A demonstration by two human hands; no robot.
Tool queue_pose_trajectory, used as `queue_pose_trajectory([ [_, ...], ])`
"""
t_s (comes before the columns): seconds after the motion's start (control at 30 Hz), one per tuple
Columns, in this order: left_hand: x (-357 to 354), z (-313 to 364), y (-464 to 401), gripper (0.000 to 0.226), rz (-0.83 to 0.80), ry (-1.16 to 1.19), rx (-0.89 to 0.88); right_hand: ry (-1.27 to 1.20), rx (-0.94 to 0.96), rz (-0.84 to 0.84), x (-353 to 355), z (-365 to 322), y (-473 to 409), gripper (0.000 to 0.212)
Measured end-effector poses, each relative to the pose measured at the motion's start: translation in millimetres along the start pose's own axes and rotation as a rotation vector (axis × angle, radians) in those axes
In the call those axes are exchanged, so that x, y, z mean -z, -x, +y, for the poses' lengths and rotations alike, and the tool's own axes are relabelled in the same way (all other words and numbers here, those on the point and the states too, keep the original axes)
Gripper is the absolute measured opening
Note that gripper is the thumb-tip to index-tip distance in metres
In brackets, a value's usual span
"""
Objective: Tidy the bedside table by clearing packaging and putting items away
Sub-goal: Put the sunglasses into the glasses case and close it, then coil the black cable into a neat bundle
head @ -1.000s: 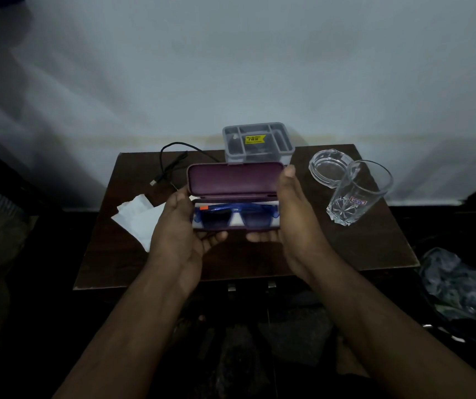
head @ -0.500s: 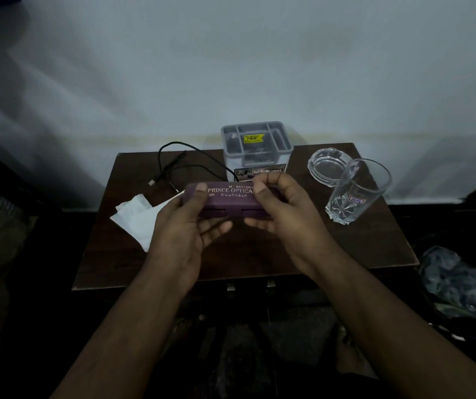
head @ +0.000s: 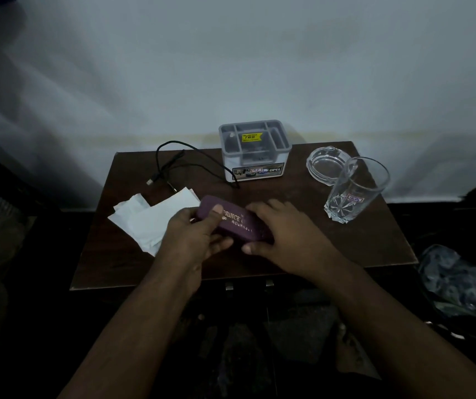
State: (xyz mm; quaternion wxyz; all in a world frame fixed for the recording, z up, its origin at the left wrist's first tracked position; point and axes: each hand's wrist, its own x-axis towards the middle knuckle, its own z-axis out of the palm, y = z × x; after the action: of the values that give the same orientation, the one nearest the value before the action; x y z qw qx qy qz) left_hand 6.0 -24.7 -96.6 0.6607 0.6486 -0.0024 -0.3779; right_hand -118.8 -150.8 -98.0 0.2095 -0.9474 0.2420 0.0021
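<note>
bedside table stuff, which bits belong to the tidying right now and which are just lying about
In hand:
- purple glasses case, closed, held by left hand and right hand
- white paper packaging

Lying about:
- black cable
- grey organiser box
- glass ashtray
- drinking glass

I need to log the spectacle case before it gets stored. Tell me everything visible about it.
The spectacle case is a long, rounded, dark purple box with a matte, leather-like look and pale lettering on its lid, partly readable as "PRINCE". It is closed and lies slanted, its left end farther back, over the front middle of the table. The left hand grips its left end, thumb on the lid; the right hand covers its right end. Its left end overlaps the white paper.
</note>
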Motion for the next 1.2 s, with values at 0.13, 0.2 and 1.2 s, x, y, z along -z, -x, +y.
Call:
queue_pose_trajectory([
  [0.13, -15.5, -8.3, 3.3, 0.026, -0.064, -0.168, 0.007, 0.138, -0.083, -0.011, -4.9, 2.8, 1.4, 0.072],
  [0.2, -21.6, -10.3, 3.8, 0.032, -0.046, -0.275, -0.014, 0.212, -0.126, 0.011, -2.1, 11.0, 2.0, 0.074],
  [1.2, 74.4, 21.8, 6.8, 0.045, 0.199, -1.121, -0.169, 0.085, 0.124, -0.123, -70.4, -92.3, -57.5, 0.071],
])
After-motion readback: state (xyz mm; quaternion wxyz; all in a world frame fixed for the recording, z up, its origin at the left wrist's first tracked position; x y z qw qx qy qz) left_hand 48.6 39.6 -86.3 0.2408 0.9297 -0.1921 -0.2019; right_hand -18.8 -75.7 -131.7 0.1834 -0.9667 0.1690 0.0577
